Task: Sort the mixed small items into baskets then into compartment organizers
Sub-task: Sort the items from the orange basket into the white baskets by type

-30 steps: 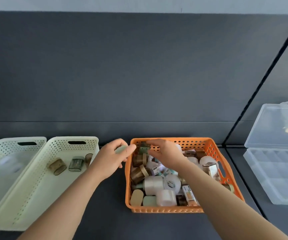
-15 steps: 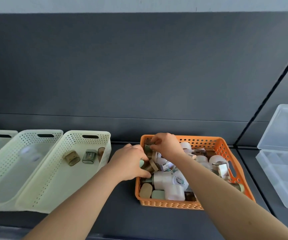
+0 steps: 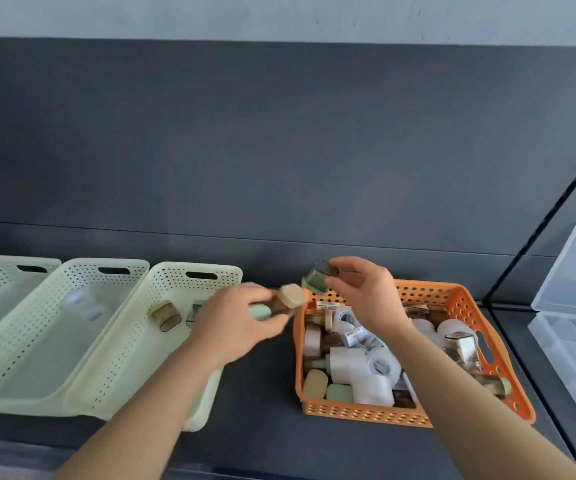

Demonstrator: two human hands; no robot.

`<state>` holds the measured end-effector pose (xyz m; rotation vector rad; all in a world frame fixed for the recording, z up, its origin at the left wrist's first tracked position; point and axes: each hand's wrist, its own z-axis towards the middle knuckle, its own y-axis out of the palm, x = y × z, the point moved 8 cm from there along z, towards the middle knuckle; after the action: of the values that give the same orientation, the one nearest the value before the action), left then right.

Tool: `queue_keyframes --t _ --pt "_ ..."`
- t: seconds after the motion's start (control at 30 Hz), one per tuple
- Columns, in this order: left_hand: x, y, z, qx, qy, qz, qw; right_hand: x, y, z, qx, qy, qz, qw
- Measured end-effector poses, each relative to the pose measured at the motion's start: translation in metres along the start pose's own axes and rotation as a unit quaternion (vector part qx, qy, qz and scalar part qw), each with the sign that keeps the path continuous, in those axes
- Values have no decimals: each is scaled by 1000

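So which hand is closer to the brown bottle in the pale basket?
Left. The left hand hovers just right of the brown bottle; the right hand is farther right, above the orange basket.

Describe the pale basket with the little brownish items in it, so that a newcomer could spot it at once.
Start at the orange basket full of mixed items, then look left to the row of three pale baskets. It is the pale basket nearest the orange one, partly under the left hand; it alone holds small brownish items.
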<state>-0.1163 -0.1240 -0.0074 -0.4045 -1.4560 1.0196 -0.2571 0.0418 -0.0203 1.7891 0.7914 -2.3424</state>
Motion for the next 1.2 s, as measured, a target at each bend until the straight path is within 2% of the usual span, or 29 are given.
queue_keyframes --t 0.07,0.13,0.23,0.37,0.57,0.7,0.77,0.87,0.93,1.07,1.2 --pt "-33 -35 -10 42 -33 12 998 -16 26 -5 -27 -10 30 999" --pt "-71 -60 -20 43 -61 74 995 -29 62 -10 -66 -19 18 997" --pt "-118 -66 -30 -26 -69 172 982 -41 122 -19 -126 -28 -18 992" --pt "-147 -51 -36 -129 -52 184 973 -45 177 -26 -168 -62 -149 972" --pt "-173 -35 -33 -212 -30 178 961 -43 211 -34 -218 -73 -369 900" --pt "-174 -41 -22 -142 -5 130 981 -34 217 -41 -236 -81 -460 852" --pt "-173 -39 -18 -126 3 130 983 -36 213 -43 -215 -94 -452 861" --pt "-153 -31 -9 -115 33 118 986 -41 176 -48 -120 -83 -355 923" --pt "-140 -40 -7 -76 35 105 991 -43 153 -53 -86 -75 -305 946" --pt "-88 -44 -5 -11 84 44 995 -42 88 -62 -15 -32 -269 963" --pt "-6 2 1 -58 159 -12 986 -23 0 -73 25 23 -288 957"
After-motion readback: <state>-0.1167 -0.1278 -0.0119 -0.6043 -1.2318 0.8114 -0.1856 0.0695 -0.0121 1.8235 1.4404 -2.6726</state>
